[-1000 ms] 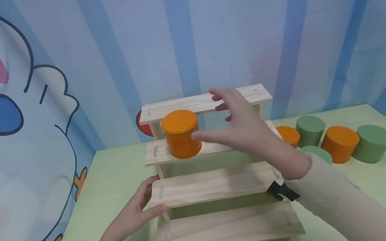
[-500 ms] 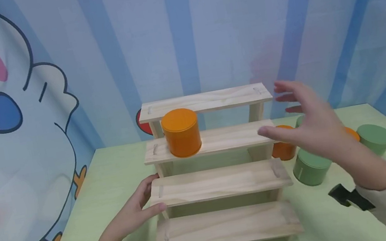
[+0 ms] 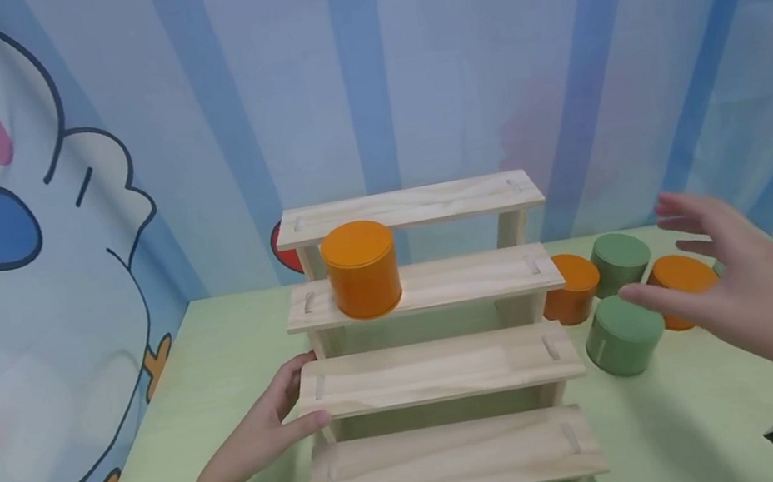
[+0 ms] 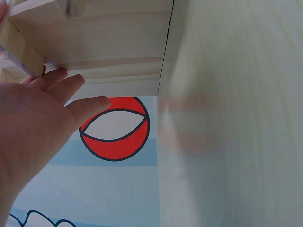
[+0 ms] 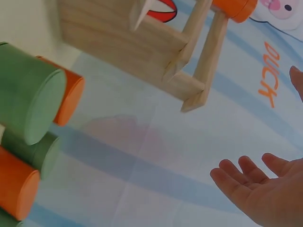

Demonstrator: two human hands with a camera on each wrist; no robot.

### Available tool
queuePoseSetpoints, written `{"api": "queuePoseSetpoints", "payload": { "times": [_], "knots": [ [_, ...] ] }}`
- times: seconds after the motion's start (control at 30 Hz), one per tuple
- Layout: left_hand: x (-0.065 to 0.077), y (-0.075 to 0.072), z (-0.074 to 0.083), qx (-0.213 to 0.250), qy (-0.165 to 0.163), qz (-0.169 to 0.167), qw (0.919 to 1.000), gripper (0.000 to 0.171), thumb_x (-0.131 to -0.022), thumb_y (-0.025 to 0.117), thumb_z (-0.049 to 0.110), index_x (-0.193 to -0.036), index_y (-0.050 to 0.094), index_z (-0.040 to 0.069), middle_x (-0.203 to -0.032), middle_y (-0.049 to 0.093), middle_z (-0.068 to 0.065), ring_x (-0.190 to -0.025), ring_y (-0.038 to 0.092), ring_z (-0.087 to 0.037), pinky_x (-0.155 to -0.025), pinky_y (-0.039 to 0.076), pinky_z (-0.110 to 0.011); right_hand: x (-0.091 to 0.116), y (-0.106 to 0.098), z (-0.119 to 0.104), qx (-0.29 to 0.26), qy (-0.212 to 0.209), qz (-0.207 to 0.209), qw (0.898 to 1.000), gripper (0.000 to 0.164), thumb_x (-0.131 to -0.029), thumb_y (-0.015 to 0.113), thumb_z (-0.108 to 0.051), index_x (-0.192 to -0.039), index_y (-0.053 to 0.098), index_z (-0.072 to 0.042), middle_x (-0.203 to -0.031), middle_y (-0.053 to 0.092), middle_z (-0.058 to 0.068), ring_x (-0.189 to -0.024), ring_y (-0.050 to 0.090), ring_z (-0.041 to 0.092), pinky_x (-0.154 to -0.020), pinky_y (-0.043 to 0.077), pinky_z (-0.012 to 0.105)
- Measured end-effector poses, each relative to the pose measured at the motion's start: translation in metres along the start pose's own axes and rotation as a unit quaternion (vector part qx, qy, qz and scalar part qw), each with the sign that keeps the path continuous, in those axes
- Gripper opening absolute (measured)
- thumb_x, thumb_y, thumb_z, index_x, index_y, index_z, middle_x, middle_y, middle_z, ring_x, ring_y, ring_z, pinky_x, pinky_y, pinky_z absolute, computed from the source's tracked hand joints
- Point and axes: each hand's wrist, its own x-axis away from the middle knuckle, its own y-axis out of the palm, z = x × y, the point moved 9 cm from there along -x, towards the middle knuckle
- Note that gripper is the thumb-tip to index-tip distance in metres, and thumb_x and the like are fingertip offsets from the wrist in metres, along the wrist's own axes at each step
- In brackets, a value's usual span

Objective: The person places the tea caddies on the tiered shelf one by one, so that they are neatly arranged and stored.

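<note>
A wooden shelf (image 3: 437,370) with stepped tiers stands on the table. On the left of its second tier from the top sits an orange lidded cylindrical can (image 3: 362,274), upright. My left hand (image 3: 261,436) holds the shelf's left side, its thumb on the third tier's edge and its fingers reaching behind the side, partly hidden. In the left wrist view, that hand (image 4: 33,118) lies against the wood. My right hand (image 3: 746,285) hovers with spread fingers above a green can (image 3: 625,336) and an orange can (image 3: 680,275), holding nothing.
Right of the shelf stand another orange can (image 3: 572,292) and another green can (image 3: 621,261). A further green can is mostly hidden behind my right hand. A striped blue cloth (image 3: 433,56) with a cartoon duck hangs behind the pale table (image 3: 234,332).
My right hand has left the orange can on the second tier and moved right and down, over the cans beside the shelf. My left hand stays at the shelf's left side.
</note>
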Motion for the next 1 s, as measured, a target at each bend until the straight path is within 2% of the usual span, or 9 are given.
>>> {"api": "queuePoseSetpoints", "payload": {
  "times": [0.1, 0.13, 0.2, 0.23, 0.5, 0.77, 0.83, 0.9, 1.0],
  "knots": [
    [0.001, -0.001, 0.000, -0.001, 0.001, -0.001, 1.0000, 0.068, -0.093, 0.065, 0.015, -0.147, 0.025, 0.008, -0.147, 0.038, -0.019, -0.139, 0.027, -0.044, -0.106, 0.018, -0.071, 0.005, -0.002, 0.014, 0.006, 0.004, 0.006, 1.000, 0.093, -0.074, 0.085, -0.018, -0.149, 0.031, -0.005, -0.141, 0.040, 0.025, -0.121, 0.042, 0.042, -0.097, 0.033, 0.006],
    [0.001, -0.001, 0.000, 0.000, 0.000, 0.000, 1.0000, 0.068, -0.093, 0.065, 0.015, -0.147, 0.025, 0.008, -0.148, 0.038, -0.019, -0.139, 0.026, -0.044, -0.107, 0.018, -0.070, 0.007, -0.002, 0.018, 0.005, 0.002, 0.009, 1.000, 0.092, -0.074, 0.084, -0.017, -0.148, 0.031, -0.004, -0.141, 0.040, 0.026, -0.121, 0.042, 0.043, -0.093, 0.028, 0.000],
    [0.002, -0.001, -0.001, -0.001, 0.000, 0.000, 1.0000, 0.068, -0.093, 0.065, 0.015, -0.147, 0.025, 0.008, -0.147, 0.038, -0.019, -0.139, 0.026, -0.044, -0.107, 0.018, -0.070, 0.010, 0.001, 0.028, 0.001, 0.004, 0.007, 1.000, 0.091, -0.076, 0.083, -0.017, -0.149, 0.030, -0.003, -0.142, 0.039, 0.026, -0.123, 0.040, 0.046, -0.102, 0.031, 0.008],
    [0.002, -0.001, -0.001, 0.000, -0.001, -0.001, 1.0000, 0.068, -0.093, 0.065, 0.014, -0.147, 0.024, 0.008, -0.147, 0.038, -0.019, -0.139, 0.026, -0.044, -0.106, 0.019, -0.070, 0.011, 0.002, 0.034, 0.000, 0.006, 0.006, 1.000, 0.090, -0.077, 0.083, -0.018, -0.149, 0.030, -0.003, -0.143, 0.039, 0.026, -0.124, 0.040, 0.046, -0.095, 0.026, 0.000],
    [0.002, -0.001, -0.002, 0.003, -0.012, 0.000, 0.9999, 0.069, -0.093, 0.065, 0.016, -0.148, 0.024, 0.009, -0.147, 0.038, -0.018, -0.139, 0.027, -0.044, -0.106, 0.019, -0.071, 0.020, 0.025, 0.075, -0.027, 0.015, -0.025, 0.999, 0.090, -0.080, 0.080, -0.019, -0.151, 0.027, -0.007, -0.145, 0.036, 0.024, -0.125, 0.037, 0.046, -0.088, 0.022, -0.002],
    [0.002, 0.000, 0.000, 0.004, -0.007, -0.002, 1.0000, 0.068, -0.093, 0.064, 0.015, -0.148, 0.024, 0.009, -0.146, 0.039, -0.018, -0.137, 0.030, -0.043, -0.106, 0.022, -0.069, 0.024, 0.047, 0.107, -0.036, 0.018, -0.052, 0.998, 0.093, -0.078, 0.082, -0.018, -0.150, 0.026, -0.002, -0.143, 0.038, 0.026, -0.123, 0.039, 0.046, -0.085, 0.024, -0.001],
    [0.002, 0.000, 0.000, 0.006, -0.007, -0.003, 1.0000, 0.068, -0.093, 0.064, 0.015, -0.148, 0.024, 0.009, -0.146, 0.039, -0.018, -0.137, 0.030, -0.043, -0.105, 0.022, -0.069, 0.025, 0.053, 0.115, -0.042, 0.030, -0.066, 0.996, 0.094, -0.079, 0.081, -0.019, -0.150, 0.023, -0.001, -0.144, 0.036, 0.029, -0.124, 0.038, 0.048, -0.100, 0.032, 0.013],
    [0.002, 0.000, -0.001, 0.008, -0.008, -0.003, 0.9999, 0.069, -0.093, 0.064, 0.015, -0.148, 0.023, 0.009, -0.146, 0.038, -0.019, -0.137, 0.029, -0.044, -0.105, 0.021, -0.070, 0.027, 0.059, 0.122, -0.050, 0.046, -0.083, 0.994, 0.096, -0.080, 0.080, -0.021, -0.152, 0.018, -0.001, -0.146, 0.032, 0.031, -0.126, 0.035, 0.052, -0.107, 0.036, 0.038],
    [0.002, 0.001, -0.001, 0.010, -0.009, -0.003, 0.9999, 0.069, -0.093, 0.064, 0.014, -0.148, 0.023, 0.008, -0.147, 0.038, -0.019, -0.138, 0.028, -0.044, -0.105, 0.020, -0.070, 0.029, 0.066, 0.130, -0.046, 0.065, -0.106, 0.991, 0.099, -0.082, 0.078, -0.027, -0.153, 0.013, 0.000, -0.148, 0.027, 0.034, -0.128, 0.031, 0.056, -0.093, 0.031, 0.069]
  ]
}}
